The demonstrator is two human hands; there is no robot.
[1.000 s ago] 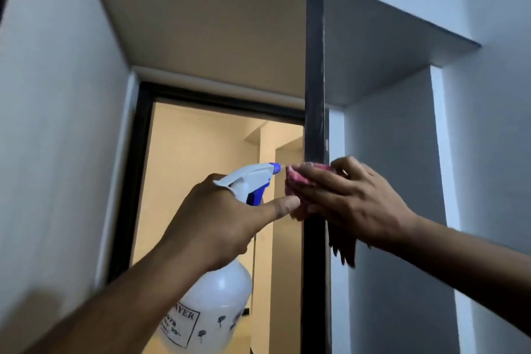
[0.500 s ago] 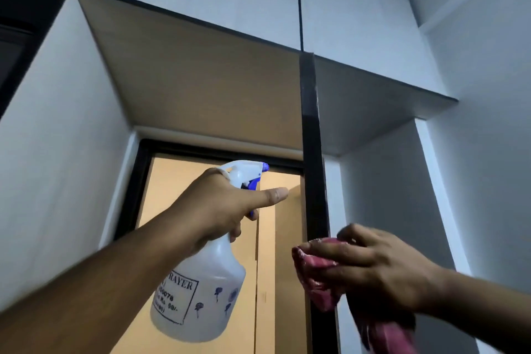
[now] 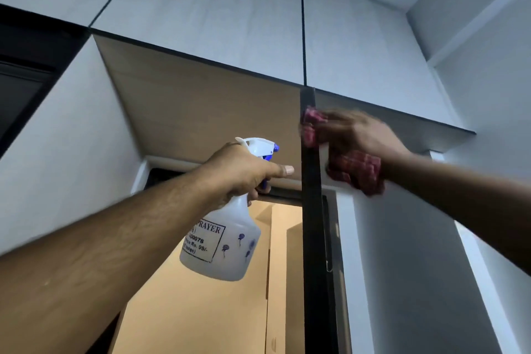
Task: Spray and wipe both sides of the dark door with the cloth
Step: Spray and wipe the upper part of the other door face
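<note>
The left hand (image 3: 244,172) grips the neck of a translucent white spray bottle (image 3: 224,247). Its fingers curl round it below the blue-tipped nozzle, and the forefinger points straight out toward the door instead of resting on the trigger. Just right of that fingertip, and apart from it, stands the dark door (image 3: 311,238). It is open and seen edge-on, a narrow black upright strip reaching up to the grey overhead cabinets (image 3: 230,23).

Near the top of the door, a red checked cloth (image 3: 356,171) is pressed against the edge. One fold shows on the left of the edge and the rest is bunched on the right face. The right hand (image 3: 356,135), blurred by motion, holds the cloth with its fingers laid over it, and loose cloth hangs under the palm.

The step in hand appears to be wiping the top of the door, not spraying. The next move probably calls for drawing the cloth down with steady pressure. To spray again, the forefinger would first need to find the trigger.
</note>
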